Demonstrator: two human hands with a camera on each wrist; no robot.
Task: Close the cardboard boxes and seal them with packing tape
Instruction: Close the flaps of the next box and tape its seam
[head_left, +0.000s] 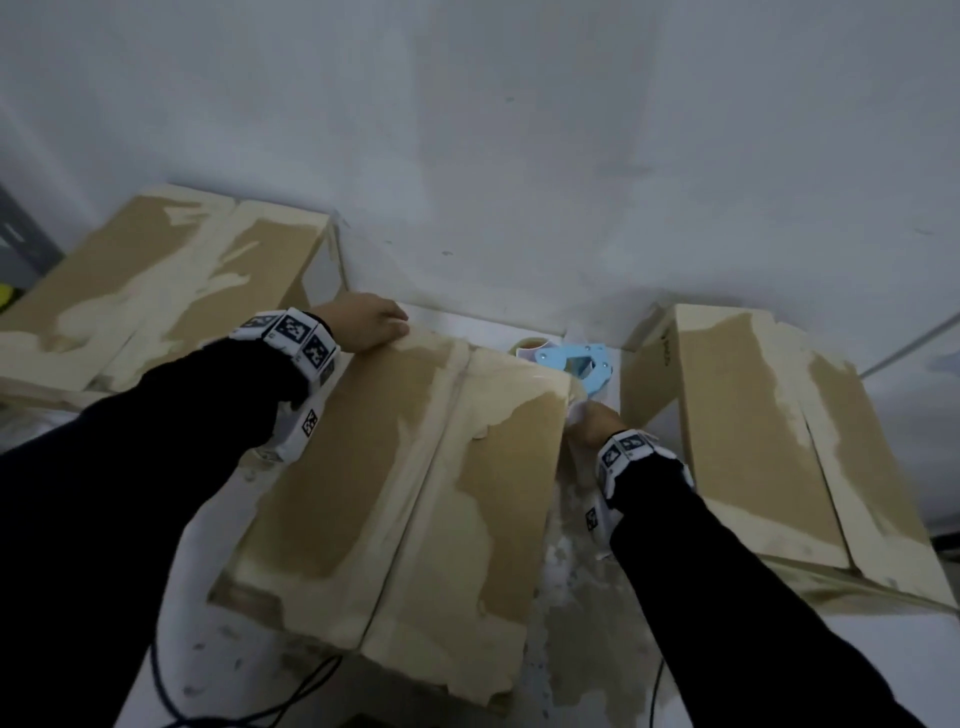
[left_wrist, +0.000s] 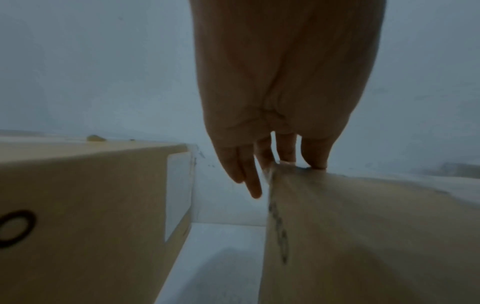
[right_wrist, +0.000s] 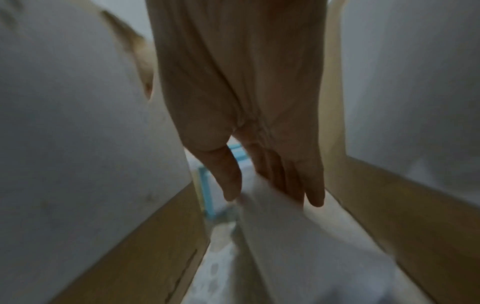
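Middle box (head_left: 395, 483): brown cardboard, both top flaps closed, the surface patched with pale torn strips where the outer layer has peeled. It sits in the centre of the head view on a white table (head_left: 582, 649). Its long axis runs from the lower middle of the frame up toward the wall (head_left: 519, 130), and the seam between the flaps follows the same line.

Boxes, count three: the middle box, a left box (head_left: 156, 280) in the upper left of the frame, and a right box (head_left: 769, 436) at the right edge. All are closed and equally scuffed.

Tape dispenser (head_left: 574, 358), count one: light blue, lying on the table beyond the far right corner of the middle box, with a roll of tape (head_left: 530, 344) at its left end.

Left hand (head_left: 363, 322): fingers straight, resting over the far left corner of the middle box, with fingertips on its edge.

Right hand (head_left: 597, 421): low between the middle box and the right box, fingers extended beside the box's right side; whether it holds anything cannot be told.
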